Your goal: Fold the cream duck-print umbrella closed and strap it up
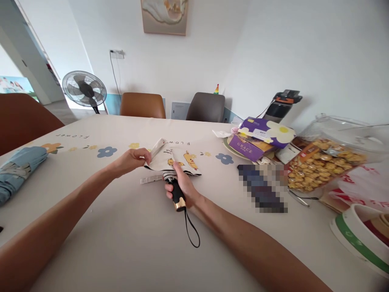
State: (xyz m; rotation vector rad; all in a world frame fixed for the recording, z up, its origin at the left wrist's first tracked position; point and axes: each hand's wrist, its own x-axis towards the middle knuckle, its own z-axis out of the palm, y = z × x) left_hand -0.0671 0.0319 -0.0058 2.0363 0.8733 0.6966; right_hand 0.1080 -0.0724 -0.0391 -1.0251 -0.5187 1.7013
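A folding umbrella (178, 191) with a black and gold handle lies across the middle of the table, its canopy collapsed but loose. The white canopy cloth (161, 159) carries yellow duck prints and a dark edge. My right hand (185, 186) wraps round the handle's upper part, thumb up against the cloth. Between the fingertips of my left hand (136, 158) a corner of the canopy is pinched. A pale strap (151, 179) sticks out to the left below the cloth, and a black wrist loop (192, 231) hangs from the handle's end.
On the left lies a light blue folded umbrella (21, 170). To the right are a pixelated dark object (261, 188), purple boxes (261, 138), a clear tub of snacks (331, 158) and a white-and-green roll (358, 235). Chairs (142, 104) and a fan (85, 88) stand beyond the table.
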